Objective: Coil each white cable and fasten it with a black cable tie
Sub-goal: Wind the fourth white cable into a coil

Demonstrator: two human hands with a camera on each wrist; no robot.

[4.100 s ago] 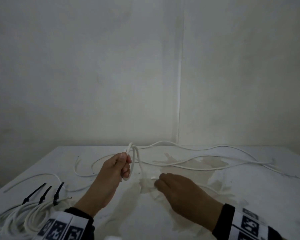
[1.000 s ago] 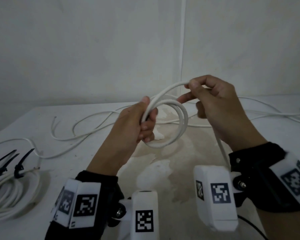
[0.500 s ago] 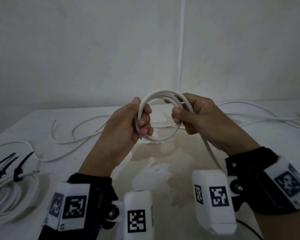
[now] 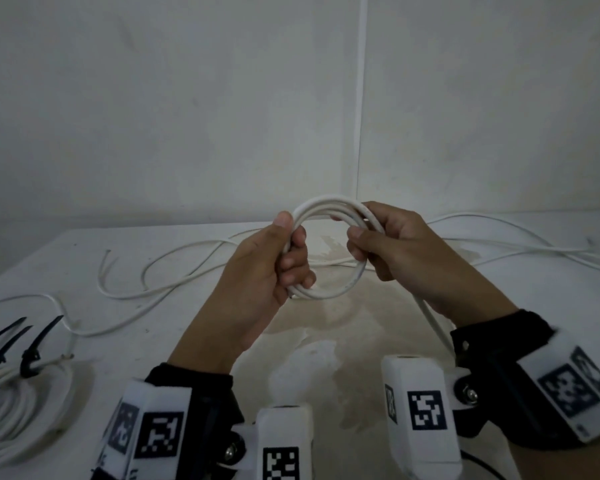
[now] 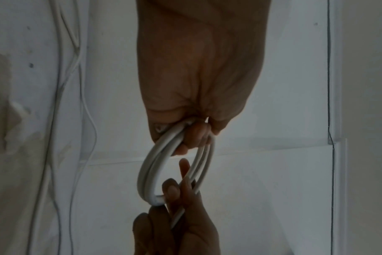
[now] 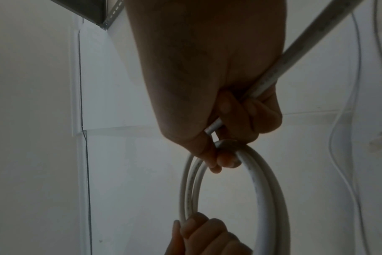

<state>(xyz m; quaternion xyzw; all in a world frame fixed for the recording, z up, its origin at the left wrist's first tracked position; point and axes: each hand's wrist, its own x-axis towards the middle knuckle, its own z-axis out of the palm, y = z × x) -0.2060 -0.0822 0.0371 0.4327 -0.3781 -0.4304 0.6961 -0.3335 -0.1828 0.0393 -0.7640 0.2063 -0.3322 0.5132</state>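
Observation:
A small coil of white cable (image 4: 326, 206) hangs in the air above the table, held between both hands. My left hand (image 4: 284, 261) grips the coil's left side, thumb on top and fingers curled through the loop (image 5: 150, 172). My right hand (image 4: 371, 240) grips the coil's right side (image 6: 264, 181); the free run of cable (image 4: 433, 323) passes under its palm down toward the right wrist. More of this cable (image 4: 499, 251) lies loose on the table behind. Three black cable ties (image 4: 32, 344) stick up from coiled cables (image 4: 14, 407) at the left.
The white table (image 4: 326, 341) has a brownish stain under my hands. Another loose white cable (image 4: 153, 271) snakes across its left half. A white wall rises right behind the table's far edge.
The hands have stayed raised with the coil. Since a second ago the right hand brought its loop down onto the coil and now grips it beside the left.

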